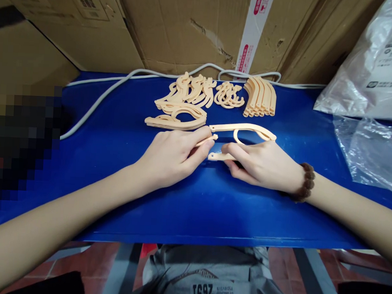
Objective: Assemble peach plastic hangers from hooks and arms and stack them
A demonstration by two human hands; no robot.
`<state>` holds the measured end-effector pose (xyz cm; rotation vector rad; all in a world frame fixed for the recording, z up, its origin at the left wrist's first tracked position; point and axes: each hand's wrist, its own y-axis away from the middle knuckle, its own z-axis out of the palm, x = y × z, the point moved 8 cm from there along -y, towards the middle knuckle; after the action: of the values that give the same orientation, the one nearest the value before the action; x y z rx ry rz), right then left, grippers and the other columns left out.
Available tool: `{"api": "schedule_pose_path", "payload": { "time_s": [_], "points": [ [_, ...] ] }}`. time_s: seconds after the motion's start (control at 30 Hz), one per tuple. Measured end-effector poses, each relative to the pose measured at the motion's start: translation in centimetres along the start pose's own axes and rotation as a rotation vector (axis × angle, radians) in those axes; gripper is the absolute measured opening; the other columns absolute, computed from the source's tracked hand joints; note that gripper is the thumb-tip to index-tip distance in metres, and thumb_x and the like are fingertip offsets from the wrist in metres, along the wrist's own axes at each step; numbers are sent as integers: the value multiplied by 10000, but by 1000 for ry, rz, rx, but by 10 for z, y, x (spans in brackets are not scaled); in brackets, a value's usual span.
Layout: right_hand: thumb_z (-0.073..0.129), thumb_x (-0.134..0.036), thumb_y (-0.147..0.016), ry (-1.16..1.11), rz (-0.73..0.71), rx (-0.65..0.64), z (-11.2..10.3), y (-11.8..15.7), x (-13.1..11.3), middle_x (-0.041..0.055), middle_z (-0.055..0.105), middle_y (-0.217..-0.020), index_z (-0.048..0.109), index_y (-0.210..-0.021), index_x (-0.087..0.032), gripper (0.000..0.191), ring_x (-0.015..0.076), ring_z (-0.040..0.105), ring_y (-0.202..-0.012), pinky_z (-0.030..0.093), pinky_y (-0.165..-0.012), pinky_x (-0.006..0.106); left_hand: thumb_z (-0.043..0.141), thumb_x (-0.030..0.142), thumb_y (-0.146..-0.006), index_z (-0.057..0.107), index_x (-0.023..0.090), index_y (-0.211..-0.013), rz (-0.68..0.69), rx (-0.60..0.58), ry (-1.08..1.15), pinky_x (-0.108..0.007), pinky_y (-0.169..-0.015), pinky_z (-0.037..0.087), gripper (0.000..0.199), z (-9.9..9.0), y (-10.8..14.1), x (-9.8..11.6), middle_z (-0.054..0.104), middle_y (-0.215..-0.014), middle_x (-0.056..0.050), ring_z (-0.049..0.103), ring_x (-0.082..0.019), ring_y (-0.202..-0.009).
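Pinched in the fingers of my left hand [179,155] is a small beige plastic piece [211,140], its knobbed end pointing right. My right hand [262,163], with a brown band on its wrist, grips a beige arm piece [219,156] whose holed end sticks out to the left. Just beyond my right hand lies a longer beige arm with a ring-shaped hook [242,127]. Stacked folded beige hanger pieces [176,122] rest behind my left hand. The far part of the held arm piece is hidden by my right hand.
Piles of beige arms [192,88], small hooks [229,95] and nested curved arms [260,97] line the back of the blue table [167,215]. A white cable [97,108], cardboard boxes [188,29] and a plastic bag [364,72] border the work area.
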<state>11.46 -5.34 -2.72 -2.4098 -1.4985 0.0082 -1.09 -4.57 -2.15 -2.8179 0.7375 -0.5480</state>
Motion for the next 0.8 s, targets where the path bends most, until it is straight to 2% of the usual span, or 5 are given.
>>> {"api": "schedule_pose_path", "payload": {
  "time_s": [0.2, 0.37, 0.47, 0.6, 0.8],
  "points": [
    [357, -354, -1039, -107, 29, -46, 3, -1, 6, 39, 710, -820, 642, -1018, -151, 351, 137, 605, -615, 248, -525, 290, 263, 393, -1039, 565, 203, -964, -4, -55, -10, -259, -572, 359, 364, 3, 1, -1, 694, -855, -11, 682, -204, -790],
    [337, -356, -1061, -84, 33, 8, 0, 1, 8, 38, 706, -834, 667, -1064, -146, 391, 139, 613, -627, 272, -526, 274, 222, 398, -1042, 548, 209, -1009, -15, -122, -32, -272, -599, 367, 378, 9, 2, -3, 678, -859, -11, 664, -208, -771],
    [351, -370, -1061, -85, 49, 30, -1, 2, 11, 34, 722, -875, 665, -1095, -152, 384, 140, 630, -647, 281, -523, 273, 229, 388, -1036, 526, 211, -945, -1, -160, -13, -280, -602, 351, 357, 11, 2, -4, 658, -817, -6, 637, -210, -751],
    [369, -363, -1061, -90, 56, 79, -7, 2, 11, 14, 743, -878, 655, -1111, -169, 349, 125, 643, -643, 282, -515, 272, 238, 363, -1027, 482, 207, -863, 40, -180, 58, -275, -569, 299, 334, 12, 1, -1, 588, -707, 13, 569, -174, -633],
    [388, -372, -1056, -49, 57, 99, -11, 3, 8, -10, 745, -860, 662, -1082, -189, 331, 116, 655, -645, 289, -509, 284, 243, 360, -1027, 444, 203, -837, 72, -202, 147, -271, -559, 280, 318, 14, 3, 1, 541, -649, 29, 518, -148, -564]
  ]
}}
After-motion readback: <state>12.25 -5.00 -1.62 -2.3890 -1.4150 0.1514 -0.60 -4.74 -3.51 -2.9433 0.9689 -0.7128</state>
